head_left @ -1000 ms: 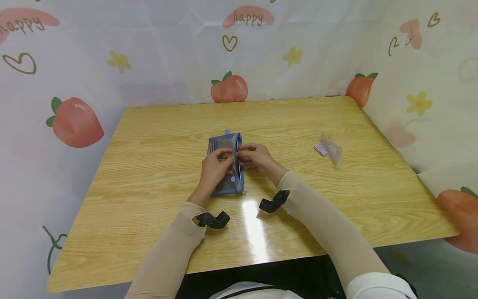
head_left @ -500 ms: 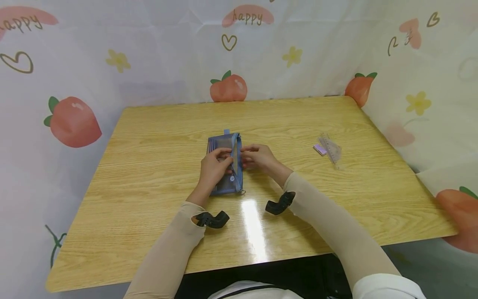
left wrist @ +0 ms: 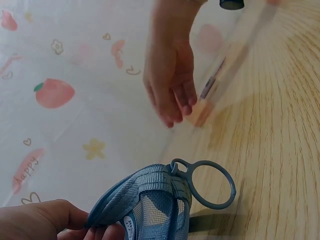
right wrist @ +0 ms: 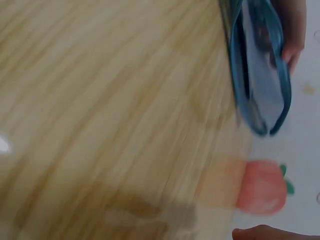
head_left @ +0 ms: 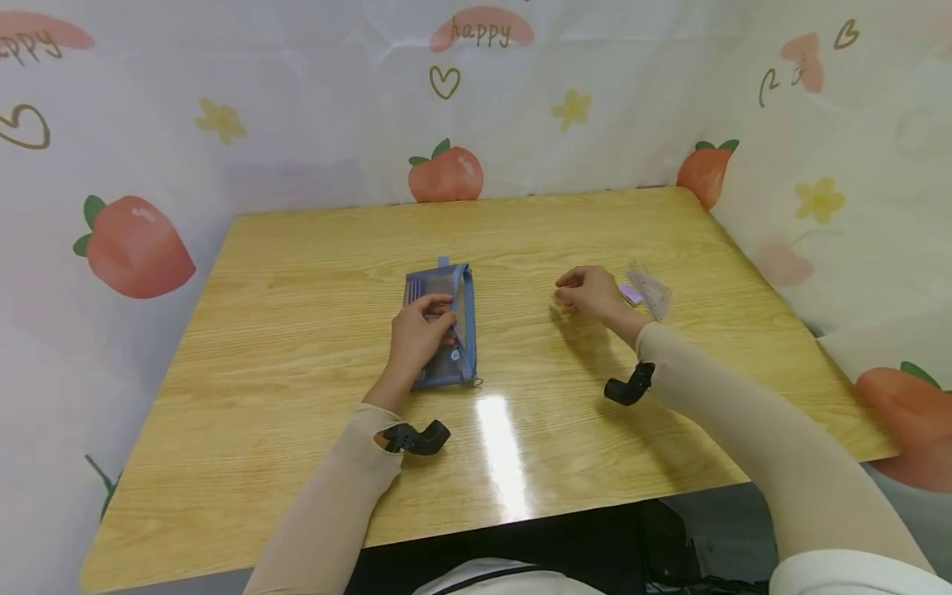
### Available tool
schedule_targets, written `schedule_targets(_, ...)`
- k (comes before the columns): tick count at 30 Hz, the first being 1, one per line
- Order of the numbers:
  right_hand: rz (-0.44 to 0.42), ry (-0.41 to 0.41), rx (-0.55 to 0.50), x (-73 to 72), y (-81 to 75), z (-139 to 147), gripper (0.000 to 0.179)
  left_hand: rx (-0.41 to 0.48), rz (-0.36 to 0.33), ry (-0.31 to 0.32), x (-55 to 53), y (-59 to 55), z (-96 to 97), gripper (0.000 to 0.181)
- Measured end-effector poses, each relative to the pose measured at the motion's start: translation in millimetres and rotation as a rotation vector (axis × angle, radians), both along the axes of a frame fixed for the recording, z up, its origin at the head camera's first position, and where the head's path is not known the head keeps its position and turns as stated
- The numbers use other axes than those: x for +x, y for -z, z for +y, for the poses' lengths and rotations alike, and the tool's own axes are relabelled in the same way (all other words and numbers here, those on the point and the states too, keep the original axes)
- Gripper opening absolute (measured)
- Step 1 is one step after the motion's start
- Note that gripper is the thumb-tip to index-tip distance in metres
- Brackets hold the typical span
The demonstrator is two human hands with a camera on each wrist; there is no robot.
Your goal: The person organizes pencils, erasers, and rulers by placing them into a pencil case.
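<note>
A blue mesh zip pouch point(head_left: 435, 364) lies on the table with its zipped side gaping open toward the right. My left hand point(head_left: 418, 332) pinches the upper edge of that opening between thumb and fingers, as the left wrist view also shows. A ring point(left wrist: 214, 184) hangs from the pouch's near corner. Well to the right, my right hand point(head_left: 591, 291) is in the air over the table, fingers loosely bent and holding nothing. Just beyond it lie a small purple-and-white eraser point(head_left: 630, 294) and a clear set square point(head_left: 654, 293).
The wooden table point(head_left: 312, 281) has a printed cloth point(head_left: 312, 99) behind it and along its sides. Glare shows on the tabletop near its front edge. Dark wrist camera mounts point(head_left: 630, 385) stick out from both sleeves.
My right hand has left the pouch's opening and moved right toward the eraser and set square. The left hand has kept its pinch on the pouch's edge.
</note>
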State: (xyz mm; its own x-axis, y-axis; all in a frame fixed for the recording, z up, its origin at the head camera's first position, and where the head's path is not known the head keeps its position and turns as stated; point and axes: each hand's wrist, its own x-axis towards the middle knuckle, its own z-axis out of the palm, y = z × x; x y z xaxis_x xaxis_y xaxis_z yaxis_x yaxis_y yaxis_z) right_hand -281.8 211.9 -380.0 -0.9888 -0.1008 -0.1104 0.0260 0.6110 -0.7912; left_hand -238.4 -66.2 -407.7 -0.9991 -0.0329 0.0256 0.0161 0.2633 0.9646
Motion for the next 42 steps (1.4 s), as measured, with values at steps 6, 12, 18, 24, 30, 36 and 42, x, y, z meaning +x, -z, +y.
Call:
schedule_targets(6,0.17,0.052,0.32,-1.5,-4.7,50,0.029,-0.009,0.005,0.0,0.5,-3.0,-1.0,0.026)
schedule_targets(12,0.163,0.105,0.402,-1.0,0.9,76,0.031,-0.02,0.001,0.0,1.5,-3.5,-1.4,0.026)
schedule_targets(18,0.157,0.126,0.382,-1.7,5.0,81,0.028,-0.008,-0.005,-0.001,1.2,-2.9,-1.6,0.028)
schedule_targets(24,0.154,0.124,0.375,-2.2,4.4,80,0.024,-0.008,-0.002,0.0,0.2,-2.7,-1.8,0.029)
schedule_targets(30,0.139,0.122,0.385,-4.8,3.9,79,0.026,-0.01,0.005,-0.001,-0.1,-2.0,-2.4,0.029)
schedule_targets(36,0.145,0.139,0.367,-3.3,4.2,80,0.024,-0.006,0.004,0.006,-0.1,-2.1,-2.2,0.029)
schedule_targets(42,0.139,0.156,0.319,-1.7,4.7,80,0.024,-0.005,-0.002,0.005,0.0,-2.0,-2.5,0.029)
